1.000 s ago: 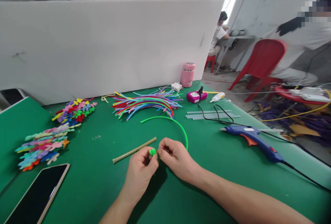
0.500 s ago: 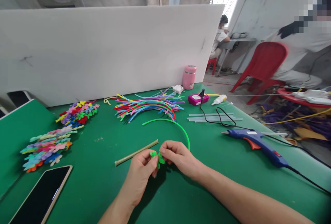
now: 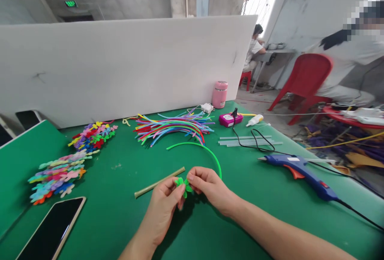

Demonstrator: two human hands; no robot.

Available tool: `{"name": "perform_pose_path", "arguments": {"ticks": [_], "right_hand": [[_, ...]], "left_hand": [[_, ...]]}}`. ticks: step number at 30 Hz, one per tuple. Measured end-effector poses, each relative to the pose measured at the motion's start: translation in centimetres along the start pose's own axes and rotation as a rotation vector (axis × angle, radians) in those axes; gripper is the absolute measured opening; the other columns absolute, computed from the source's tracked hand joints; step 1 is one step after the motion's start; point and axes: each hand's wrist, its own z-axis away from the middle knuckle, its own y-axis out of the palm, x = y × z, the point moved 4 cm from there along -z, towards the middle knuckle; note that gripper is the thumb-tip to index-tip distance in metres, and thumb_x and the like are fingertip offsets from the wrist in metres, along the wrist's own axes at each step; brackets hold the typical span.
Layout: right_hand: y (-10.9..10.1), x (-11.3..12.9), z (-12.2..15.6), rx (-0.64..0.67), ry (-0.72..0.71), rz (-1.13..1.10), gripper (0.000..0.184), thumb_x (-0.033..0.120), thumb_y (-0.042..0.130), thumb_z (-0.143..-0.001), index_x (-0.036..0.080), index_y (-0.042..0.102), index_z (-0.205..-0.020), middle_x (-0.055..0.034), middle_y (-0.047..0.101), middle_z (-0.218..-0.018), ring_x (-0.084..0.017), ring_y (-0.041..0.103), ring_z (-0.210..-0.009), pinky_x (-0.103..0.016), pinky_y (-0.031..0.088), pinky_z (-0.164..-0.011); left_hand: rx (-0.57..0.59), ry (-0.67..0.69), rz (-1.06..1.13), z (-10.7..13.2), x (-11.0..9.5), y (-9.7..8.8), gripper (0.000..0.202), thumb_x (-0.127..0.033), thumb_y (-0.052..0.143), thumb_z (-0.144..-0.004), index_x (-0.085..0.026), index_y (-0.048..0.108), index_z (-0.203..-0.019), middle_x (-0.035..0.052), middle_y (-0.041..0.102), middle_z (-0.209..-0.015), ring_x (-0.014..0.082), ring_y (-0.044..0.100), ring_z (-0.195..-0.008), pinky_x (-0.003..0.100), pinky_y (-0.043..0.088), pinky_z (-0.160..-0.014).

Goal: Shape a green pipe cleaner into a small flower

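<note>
head view: the green flower (image 3: 185, 189) is between the two hands, just above the near part of the table (image 3: 120, 216). the left hand (image 3: 163, 204) has it nipped between thumb and forefinger, with almost no gap between them. the right hand (image 3: 210, 188) meets it from the other side, thumb and forefinger drawn together at what looks like a petal's edge; the other fingers curl in, partly hidden. the green strip (image 3: 213, 157) arcs up from behind the right hand; whether it joins the flower cannot be told. the stick (image 3: 159, 183) lies just beyond the left hand, and the bundle (image 3: 174, 128) of coloured strips farther back.

the flower should weigh next to nothing. its petals look soft and fuzzy, so they likely bend easily, keep whatever shape they are given and offer some grip rather than slip. breaking seems unlikely; crushing the petals flat or twisting them askew seems the likelier harm. the best hold is probably a light pinch at the centre, where the petals meet, leaving the other fingertips to touch one petal at a time near its base
</note>
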Motion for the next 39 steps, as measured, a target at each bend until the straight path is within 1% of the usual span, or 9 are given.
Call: {"name": "perform_pose_path", "arguments": {"ticks": [3,7,13,18,23,27,31,34,39], "right_hand": [[-0.3,-0.2,-0.1,-0.029,-0.022,0.01,0.039,0.051,0.056,-0.069,0.015,0.045,-0.059,0.0065,0.039,-0.049,-0.005,0.029,-0.045,-0.021,0.021,-0.046],[-0.3,-0.3,-0.1,-0.054,-0.002,0.005,0.04,0.053,0.057,-0.067,0.015,0.047,-0.06,0.0053,0.042,-0.051,-0.005,0.031,-0.045,-0.02,0.022,-0.045],[-0.6,-0.1,-0.3,-0.097,-0.01,-0.037,0.037,0.05,0.057,-0.069,0.013,0.052,-0.067,0.0031,0.047,-0.057,-0.005,0.033,-0.046,-0.02,0.022,-0.045],[-0.6,-0.1,-0.2,-0.066,-0.035,-0.01,0.035,0.048,0.058,-0.07,0.014,0.05,-0.067,0.0055,0.041,-0.055,-0.005,0.031,-0.047,-0.02,0.022,-0.046],[-0.4,-0.1,-0.1,-0.049,-0.04,0.038,0.036,0.048,0.057,-0.071,0.015,0.046,-0.062,0.0065,0.037,-0.052,-0.006,0.028,-0.047,-0.02,0.021,-0.045],[-0.6,0.3,-0.1,-0.076,-0.092,0.019,0.029,0.042,0.058,-0.072,0.015,0.049,-0.07,0.0061,0.038,-0.056,-0.006,0.031,-0.05,-0.02,0.024,-0.047],[-0.7,0.7,0.2,-0.084,-0.18,0.06,0.02,0.033,0.056,-0.073,0.015,0.05,-0.08,0.0032,0.046,-0.064,-0.008,0.039,-0.057,-0.02,0.031,-0.053],[-0.4,0.9,0.4,-0.065,-0.212,0.172,0.013,0.028,0.052,-0.075,0.015,0.05,-0.078,0.0026,0.047,-0.063,-0.009,0.04,-0.056,-0.021,0.033,-0.051],[-0.4,1.3,0.7,-0.108,-0.293,0.458,0.007,0.021,0.048,-0.075,0.016,0.053,-0.075,0.0026,0.048,-0.059,-0.009,0.041,-0.053,-0.02,0.036,-0.049]], "left_hand": [[0.026,-0.009,0.063,-0.1,0.1,0.0,0.014,-0.025,0.065,-0.068,-0.014,0.058,-0.065,-0.005,0.046,-0.054,0.005,0.037,-0.048,0.017,0.031,-0.046],[0.051,-0.013,0.111,-0.2,0.3,0.0,0.01,-0.023,0.064,-0.069,-0.014,0.061,-0.069,-0.0032,0.049,-0.06,0.0045,0.037,-0.049,0.017,0.031,-0.047],[0.022,0.006,0.125,-0.3,0.2,-0.1,0.012,-0.021,0.065,-0.069,-0.013,0.066,-0.078,-0.0024,0.05,-0.06,0.0042,0.035,-0.049,0.017,0.031,-0.046],[0.003,0.007,0.111,-0.4,0.1,0.0,0.013,-0.024,0.066,-0.067,-0.012,0.065,-0.073,-0.0038,0.047,-0.056,0.0036,0.034,-0.046,0.017,0.029,-0.044],[-0.013,0.008,0.089,-0.3,0.2,-0.1,0.016,-0.026,0.066,-0.066,-0.013,0.059,-0.063,-0.0049,0.045,-0.054,0.0039,0.035,-0.046,0.017,0.028,-0.044],[-0.035,0.04,-0.034,-0.2,0.1,-0.2,0.018,-0.029,0.063,-0.069,-0.014,0.056,-0.064,-0.0058,0.043,-0.051,0.0053,0.034,-0.046,0.018,0.028,-0.045],[-0.093,0.13,-0.258,-0.2,-0.2,-0.4,0.02,-0.031,0.058,-0.071,-0.015,0.053,-0.062,-0.0064,0.039,-0.049,0.007,0.032,-0.047,0.019,0.027,-0.045],[-0.106,0.214,-0.442,-0.1,-0.5,-0.3,0.019,-0.031,0.056,-0.072,-0.015,0.054,-0.062,-0.0051,0.041,-0.052,0.0083,0.034,-0.049,0.02,0.028,-0.045],[-0.156,0.425,-0.684,0.4,-1.3,-0.1,0.014,-0.025,0.052,-0.072,-0.015,0.06,-0.067,-0.0002,0.053,-0.059,0.013,0.046,-0.055,0.023,0.038,-0.054]]}}
